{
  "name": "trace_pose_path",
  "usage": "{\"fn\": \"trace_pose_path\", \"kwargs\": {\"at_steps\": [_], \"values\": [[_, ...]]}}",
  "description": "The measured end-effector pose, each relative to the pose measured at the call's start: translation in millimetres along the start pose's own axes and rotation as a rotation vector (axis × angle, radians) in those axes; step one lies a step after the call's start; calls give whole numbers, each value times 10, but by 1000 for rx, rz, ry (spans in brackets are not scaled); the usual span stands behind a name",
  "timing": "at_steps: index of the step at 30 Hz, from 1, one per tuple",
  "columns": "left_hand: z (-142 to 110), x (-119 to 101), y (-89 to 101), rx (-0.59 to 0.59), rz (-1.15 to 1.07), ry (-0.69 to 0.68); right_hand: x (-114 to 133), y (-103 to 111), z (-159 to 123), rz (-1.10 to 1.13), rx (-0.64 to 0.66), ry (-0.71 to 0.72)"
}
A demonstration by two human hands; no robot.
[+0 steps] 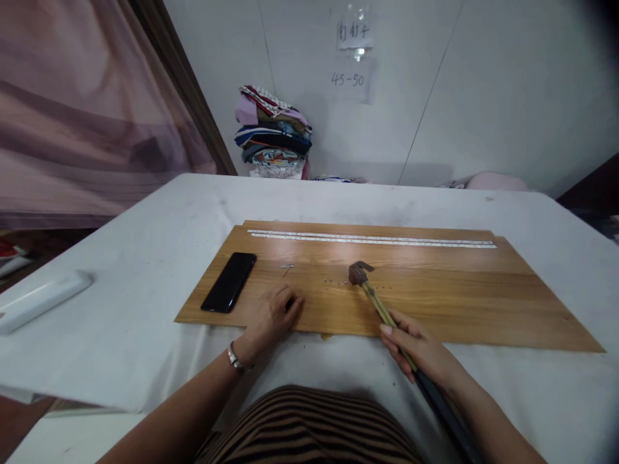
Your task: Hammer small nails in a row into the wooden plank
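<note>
My right hand [411,341] grips a claw hammer [382,310] by its handle. The rusty hammer head [358,272] is over the wooden board [464,303], level with a row of small nail heads [331,281]; whether it touches one I cannot tell. More small dots run on to the right of the head. My left hand [275,310] rests on the board's near edge with its fingers curled in, and nothing shows in them. Just beyond it lie a few loose nails [287,266]. A black phone [229,281] lies on the board to its left.
Two white measuring strips [372,241] run along the board's far side. The board lies on a white-covered table [130,277]. A white cylindrical object [46,299] is at the far left. Folded cloths [275,132] are stacked behind the table, near a wall with paper signs [355,32].
</note>
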State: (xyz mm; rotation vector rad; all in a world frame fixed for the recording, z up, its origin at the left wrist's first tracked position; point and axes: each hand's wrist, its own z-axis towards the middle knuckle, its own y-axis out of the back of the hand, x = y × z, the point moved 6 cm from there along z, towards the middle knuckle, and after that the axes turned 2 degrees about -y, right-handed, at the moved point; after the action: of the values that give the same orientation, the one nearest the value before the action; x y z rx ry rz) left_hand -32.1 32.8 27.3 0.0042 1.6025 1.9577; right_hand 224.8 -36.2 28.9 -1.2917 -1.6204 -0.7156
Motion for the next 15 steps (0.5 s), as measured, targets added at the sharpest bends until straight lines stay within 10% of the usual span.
{"fn": "trace_pose_path", "kwargs": {"at_steps": [15], "values": [[-27,-2,-28,15,21,17,-118,19,-6,-80,26,-32]]}}
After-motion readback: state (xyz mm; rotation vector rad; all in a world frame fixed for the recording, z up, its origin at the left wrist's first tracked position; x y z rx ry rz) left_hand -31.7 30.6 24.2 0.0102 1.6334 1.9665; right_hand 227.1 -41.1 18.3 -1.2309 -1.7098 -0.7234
